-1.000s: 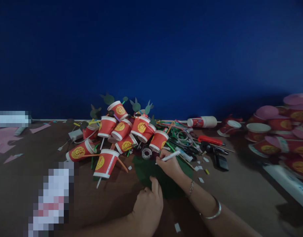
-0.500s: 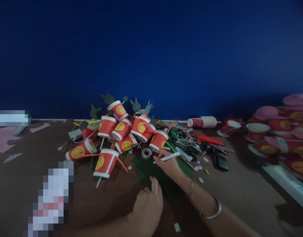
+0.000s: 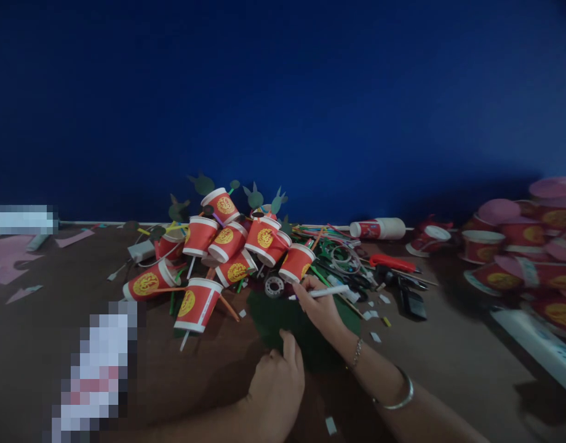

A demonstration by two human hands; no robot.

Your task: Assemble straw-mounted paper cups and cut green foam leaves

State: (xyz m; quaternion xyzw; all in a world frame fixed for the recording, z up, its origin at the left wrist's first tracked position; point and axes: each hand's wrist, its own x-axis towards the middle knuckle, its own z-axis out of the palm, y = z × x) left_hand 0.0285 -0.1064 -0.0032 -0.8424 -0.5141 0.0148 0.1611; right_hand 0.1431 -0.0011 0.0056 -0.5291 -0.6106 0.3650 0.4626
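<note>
A white pen [image 3: 326, 291] is pinched between the thumb and fingers of my right hand [image 3: 316, 306], its tip pointing left over the upper part of a dark green sheet [image 3: 274, 317] that lies on the brown table [image 3: 209, 375]. My left hand [image 3: 278, 381] rests at the sheet's lower left edge, index finger reaching forward onto it and the other fingers curled, with nothing seen in it. A roll of tape [image 3: 274, 285] sits just beyond the sheet. Red paper cup [image 3: 296, 263] stands tilted right behind my right hand.
Several red cups with straws and green paper shapes are heaped left of centre, among them a front cup [image 3: 197, 306]. Behind and right lie cables, a red cutter [image 3: 394, 263] and a black object [image 3: 412, 303]. A white power strip [image 3: 536, 341] and pink-topped cups stand far right.
My right hand has shifted slightly right, and the pen has turned a little closer to level. My left hand has stayed in place.
</note>
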